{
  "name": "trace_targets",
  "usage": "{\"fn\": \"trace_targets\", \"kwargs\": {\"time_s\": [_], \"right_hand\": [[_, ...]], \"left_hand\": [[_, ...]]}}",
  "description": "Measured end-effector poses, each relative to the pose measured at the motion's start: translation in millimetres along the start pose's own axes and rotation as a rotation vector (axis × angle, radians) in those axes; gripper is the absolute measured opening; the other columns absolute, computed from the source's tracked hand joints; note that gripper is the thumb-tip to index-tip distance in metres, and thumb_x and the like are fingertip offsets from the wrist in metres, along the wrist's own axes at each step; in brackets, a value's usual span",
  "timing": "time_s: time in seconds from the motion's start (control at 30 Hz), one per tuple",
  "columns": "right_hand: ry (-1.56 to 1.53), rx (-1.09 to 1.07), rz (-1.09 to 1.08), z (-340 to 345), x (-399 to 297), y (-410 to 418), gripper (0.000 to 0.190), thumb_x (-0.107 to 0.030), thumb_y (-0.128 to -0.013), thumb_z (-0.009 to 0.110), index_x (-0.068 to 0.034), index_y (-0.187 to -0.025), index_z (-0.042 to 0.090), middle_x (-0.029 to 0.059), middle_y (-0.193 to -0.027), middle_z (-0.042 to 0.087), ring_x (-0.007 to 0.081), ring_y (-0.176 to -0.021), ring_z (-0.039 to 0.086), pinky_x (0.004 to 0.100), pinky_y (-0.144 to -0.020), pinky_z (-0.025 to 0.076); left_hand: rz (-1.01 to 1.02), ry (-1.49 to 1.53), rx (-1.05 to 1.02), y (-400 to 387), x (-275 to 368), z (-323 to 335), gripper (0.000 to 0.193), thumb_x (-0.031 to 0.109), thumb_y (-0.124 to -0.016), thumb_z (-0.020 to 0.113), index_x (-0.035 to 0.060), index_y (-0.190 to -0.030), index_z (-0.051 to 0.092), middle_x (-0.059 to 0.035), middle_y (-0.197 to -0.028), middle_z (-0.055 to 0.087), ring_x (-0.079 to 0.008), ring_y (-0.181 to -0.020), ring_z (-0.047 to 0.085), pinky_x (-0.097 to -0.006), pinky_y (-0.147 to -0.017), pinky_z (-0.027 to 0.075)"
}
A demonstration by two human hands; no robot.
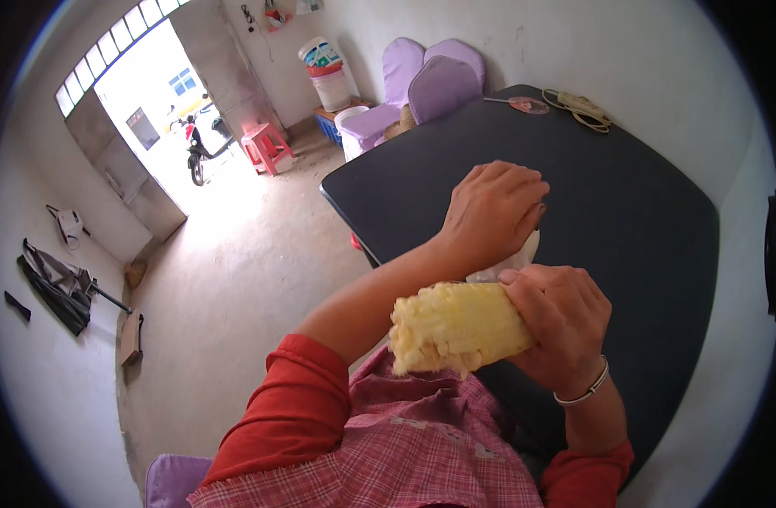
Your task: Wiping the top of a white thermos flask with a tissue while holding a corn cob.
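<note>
My right hand (559, 317) grips a partly eaten yellow corn cob (458, 327). Its ragged end points left, in front of my body and nearer to me than the table edge. A metal bangle (585, 388) circles that wrist. Farther off, my left hand (497, 203) is over the black table (623, 209), back upward and fingers bent. Below its palm shows part of a pale, translucent thing (509, 263), which looks like a plastic bag. Both hands cover much of it, and whether the left fingers grip it is hidden.
On the table's far side lie a power strip with its cable (582, 108) and a pink hand fan (529, 105). Purple covered chairs (448, 89) stand behind the table. Toward the open doorway are a red stool (267, 147) and stacked buckets (327, 76).
</note>
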State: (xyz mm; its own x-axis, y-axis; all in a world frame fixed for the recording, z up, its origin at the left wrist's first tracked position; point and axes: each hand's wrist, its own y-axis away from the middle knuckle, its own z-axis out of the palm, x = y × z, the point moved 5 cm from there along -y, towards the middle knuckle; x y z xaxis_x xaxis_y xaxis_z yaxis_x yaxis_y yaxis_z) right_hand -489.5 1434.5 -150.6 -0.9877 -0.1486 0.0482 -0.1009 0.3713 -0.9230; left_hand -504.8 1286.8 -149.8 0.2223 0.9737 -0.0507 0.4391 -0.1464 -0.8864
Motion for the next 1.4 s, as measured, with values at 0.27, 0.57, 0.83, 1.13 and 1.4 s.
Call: {"fn": "trace_targets", "kwargs": {"time_s": [0.27, 0.57, 0.83, 1.13, 1.4], "right_hand": [[-0.032, -0.080, 0.071, 3, -5, 3, 0.059, -0.048, -0.072, 0.076, -0.010, -0.114, 0.059, 0.0058, -0.086, 0.059, 0.0214, -0.071, 0.061, 0.0329, -0.058, 0.043], [-0.018, -0.124, 0.047, 1, -10, -5, 0.052, -0.035, -0.075, 0.075, -0.008, -0.115, 0.058, 0.0067, -0.089, 0.058, 0.0235, -0.081, 0.060, 0.0373, -0.068, 0.044], [0.011, -0.019, 0.011, -37, -33, -13, 0.032, -0.023, -0.074, 0.075, -0.009, -0.101, 0.064, 0.0039, -0.090, 0.054, 0.0175, -0.074, 0.056, 0.0303, -0.059, 0.046], [-0.013, 0.037, 0.046, -54, -49, -17, 0.037, -0.028, -0.082, 0.071, -0.011, -0.106, 0.048, 0.0076, -0.080, 0.053, 0.0204, -0.060, 0.053, 0.0314, -0.048, 0.041], [0.089, -0.051, -0.110, -80, -54, -20, 0.047, -0.039, -0.084, 0.071, -0.016, -0.116, 0.046, 0.0060, -0.082, 0.058, 0.0176, -0.060, 0.055, 0.0276, -0.049, 0.037]], "left_hand": [[-0.226, 0.077, -0.562, -27, -20, 31, 0.031, 0.038, -0.081, 0.065, 0.0109, -0.095, 0.072, -0.0075, -0.092, 0.069, -0.0276, -0.091, 0.062, -0.0399, -0.078, 0.050], [-0.210, 0.116, -0.429, -21, -17, 26, 0.034, 0.041, -0.081, 0.066, 0.0110, -0.095, 0.072, -0.0083, -0.091, 0.068, -0.0280, -0.092, 0.062, -0.0403, -0.078, 0.050], [-0.078, 0.102, -0.040, 1, -2, 7, 0.028, 0.017, -0.074, 0.072, 0.0060, -0.100, 0.067, -0.0092, -0.099, 0.065, -0.0280, -0.096, 0.061, -0.0403, -0.082, 0.049], [0.006, 0.057, -0.060, 2, 5, -3, 0.034, 0.018, -0.073, 0.073, 0.0075, -0.105, 0.065, -0.0105, -0.111, 0.062, -0.0288, -0.105, 0.058, -0.0420, -0.089, 0.046], [-0.180, 0.046, -0.594, -30, 1, 26, 0.028, 0.037, -0.081, 0.067, 0.0098, -0.087, 0.070, -0.0067, -0.091, 0.066, -0.0271, -0.095, 0.060, -0.0414, -0.080, 0.049]]}}
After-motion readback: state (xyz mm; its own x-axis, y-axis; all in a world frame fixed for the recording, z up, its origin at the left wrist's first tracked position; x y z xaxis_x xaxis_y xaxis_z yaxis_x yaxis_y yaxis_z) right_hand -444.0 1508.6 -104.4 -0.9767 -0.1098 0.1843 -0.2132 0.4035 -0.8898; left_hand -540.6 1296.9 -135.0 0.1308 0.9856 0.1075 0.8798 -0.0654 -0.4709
